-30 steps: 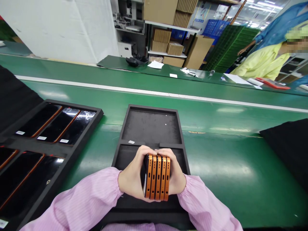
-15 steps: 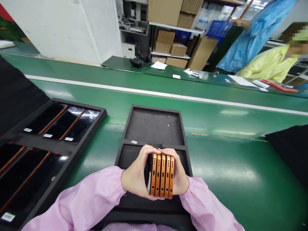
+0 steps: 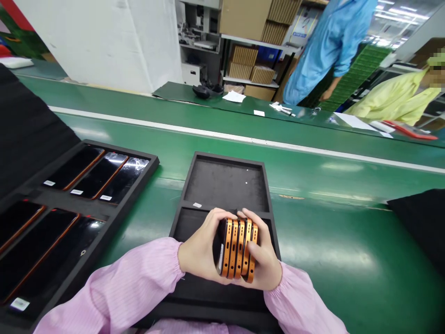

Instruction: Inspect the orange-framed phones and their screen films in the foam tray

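Between my two hands stands a row of several orange-framed smartphones [image 3: 234, 250], on edge side by side, their port ends facing me. My left hand [image 3: 203, 246] wraps the left side of the row, next to a dark screen with a white label. My right hand [image 3: 266, 257] grips the right side, its thumb on the end of the phones near the right. One phone there sits slightly raised out of line with the others. Below the hands lies a black foam tray [image 3: 225, 183] with two visible compartments; the hands and sleeves hide part of the nearer one.
A second black tray [image 3: 137, 190] at the left holds several phones lying screen up with white labels. A green bench [image 3: 333, 232] runs across. Papers [image 3: 234, 96] and a red object [image 3: 412, 130] lie on the far ledge. Two people [image 3: 327, 46] are beyond it.
My right thumb has come over the phone ends, and one phone near the right has shifted up against the rest. The person in blue has moved left. The view has shifted slightly.
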Demonstrator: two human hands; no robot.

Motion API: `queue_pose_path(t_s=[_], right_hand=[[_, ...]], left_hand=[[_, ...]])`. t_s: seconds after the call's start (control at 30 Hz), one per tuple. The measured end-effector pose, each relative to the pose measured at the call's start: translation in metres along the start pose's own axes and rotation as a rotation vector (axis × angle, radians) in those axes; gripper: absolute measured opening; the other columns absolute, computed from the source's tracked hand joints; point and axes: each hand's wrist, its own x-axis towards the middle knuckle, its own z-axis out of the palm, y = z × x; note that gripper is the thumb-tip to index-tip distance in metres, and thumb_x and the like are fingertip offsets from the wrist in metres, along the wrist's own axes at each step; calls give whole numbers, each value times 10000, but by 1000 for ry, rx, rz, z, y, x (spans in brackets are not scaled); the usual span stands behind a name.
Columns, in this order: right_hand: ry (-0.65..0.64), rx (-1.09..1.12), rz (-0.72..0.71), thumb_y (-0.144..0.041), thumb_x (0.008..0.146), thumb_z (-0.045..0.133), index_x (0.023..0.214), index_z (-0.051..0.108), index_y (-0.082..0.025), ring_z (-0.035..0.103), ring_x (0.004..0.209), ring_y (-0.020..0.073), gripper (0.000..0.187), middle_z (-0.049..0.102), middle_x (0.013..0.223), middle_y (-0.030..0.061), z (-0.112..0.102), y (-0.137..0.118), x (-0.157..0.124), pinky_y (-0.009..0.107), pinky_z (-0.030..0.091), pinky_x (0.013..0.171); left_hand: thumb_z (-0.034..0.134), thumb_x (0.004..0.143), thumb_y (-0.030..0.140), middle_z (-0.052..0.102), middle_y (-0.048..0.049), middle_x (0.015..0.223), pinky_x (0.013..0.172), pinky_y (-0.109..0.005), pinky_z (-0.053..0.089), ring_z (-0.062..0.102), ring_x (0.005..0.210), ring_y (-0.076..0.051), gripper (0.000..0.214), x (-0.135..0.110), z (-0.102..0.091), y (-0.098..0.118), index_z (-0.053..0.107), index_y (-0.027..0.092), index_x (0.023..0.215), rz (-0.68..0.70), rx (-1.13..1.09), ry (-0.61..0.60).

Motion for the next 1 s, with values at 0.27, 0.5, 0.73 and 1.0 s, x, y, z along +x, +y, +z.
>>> queue_pose_path(t_s=[0.27,0.5,0.73,1.0], right_hand=[[-96,34,-32,-43,631,720,1224,593,-346,325,1400,395,678,174,1566,34,-15,-35,16,566,480,1012],[-98,7,66,-60,500,851,1057,690,-430,286,1416,424,689,189,1560,-98,-5,-29,0,626,483,1015],[5,109,-73,-113,650,766,1460,305,-471,258,1436,411,998,61,1609,11,2,-24,-1,624,429,1052],[46,130,-1,-407,679,834,1559,31,-274,441,1345,331,1198,371,1488,168,9,-12,-1,509,443,1066]], left_hand=[[887,435,423,429,-86,1120,923,-507,451,519,1044,-302,954,-2,-1,3,347,244,1201,0,23,3],[913,400,489,433,-71,1083,911,-482,457,532,1023,-289,1019,-2,-2,3,356,247,1219,58,62,27],[884,416,502,441,-69,1072,831,-457,483,536,963,-270,1031,-3,-4,-4,343,259,1259,197,119,35],[843,396,633,457,-69,1047,763,-406,480,521,910,-248,1086,-4,-6,-11,359,261,1294,337,133,65]])
